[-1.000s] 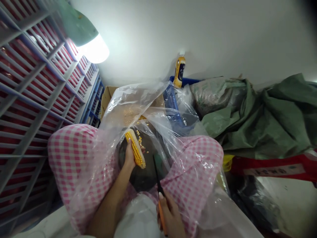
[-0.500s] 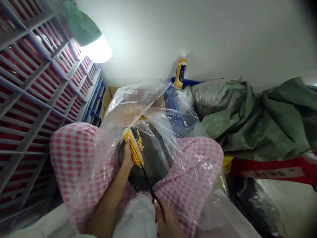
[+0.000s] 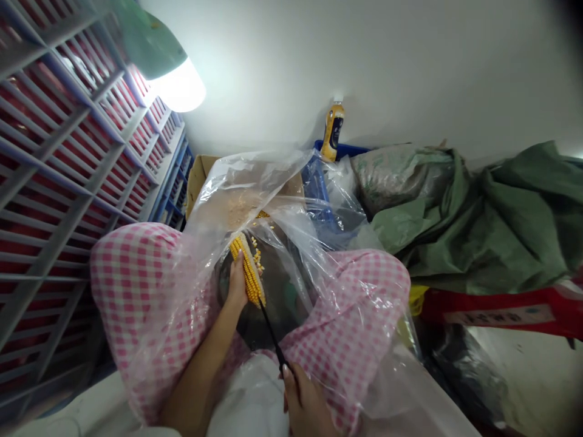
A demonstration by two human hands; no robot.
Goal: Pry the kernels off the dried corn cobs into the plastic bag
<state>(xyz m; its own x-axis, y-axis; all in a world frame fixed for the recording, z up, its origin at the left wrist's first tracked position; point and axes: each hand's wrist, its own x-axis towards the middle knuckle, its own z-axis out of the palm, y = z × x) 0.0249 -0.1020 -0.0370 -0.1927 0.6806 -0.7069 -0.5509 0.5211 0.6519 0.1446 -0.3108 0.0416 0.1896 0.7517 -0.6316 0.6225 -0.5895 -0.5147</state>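
Observation:
My left hand (image 3: 237, 284) is wrapped round a yellow corn cob (image 3: 249, 273), which slants over a dark hollow between the knees. Along its right side runs a pale strip stripped of kernels. In my right hand (image 3: 304, 397) is the black handle of a screwdriver (image 3: 271, 332). Its long thin shaft points up and left, and the tip meets the cob's lower end. Loose kernels (image 3: 257, 254) lie just right of the cob. Farther back, part of another yellow cob (image 3: 263, 214) shows beside the plastic.
Clear plastic sheeting (image 3: 214, 188) drapes over the checked trouser legs and a cardboard box (image 3: 197, 182). Slatted crates (image 3: 86, 152) rise at the left under a lit lamp (image 3: 175, 85). A yellow bottle (image 3: 333, 130) stands by the wall; green cloth (image 3: 501, 224) lies right.
The cob and both hands stay almost where they were, with the cob shifted very slightly. The screwdriver's tip is still at the cob's lower end.

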